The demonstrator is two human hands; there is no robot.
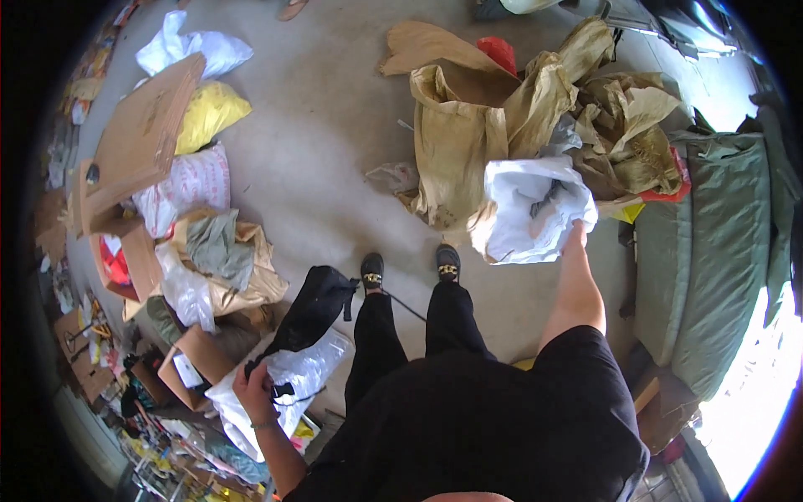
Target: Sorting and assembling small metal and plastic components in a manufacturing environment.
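My left hand [253,393] is closed on the near end of a long black fabric bag [311,311]. The bag slants away toward my feet, and a dark strap or cord trails from it. Under and beside that hand lies a clear plastic bag [311,368]. Out to the right, my right hand [575,239] grips the near right edge of a white sack [523,205]. The sack's mouth gapes and something greyish shows inside; what it is I cannot tell. My fingers are partly hidden by the sack's edge.
Large brown paper sacks [458,138] stand beyond the white sack, with a red bag [498,54] behind. A green padded seat [703,251] lines the right. On the left are an open cardboard box [138,138], a yellow bag [213,115] and a white patterned sack [188,191].
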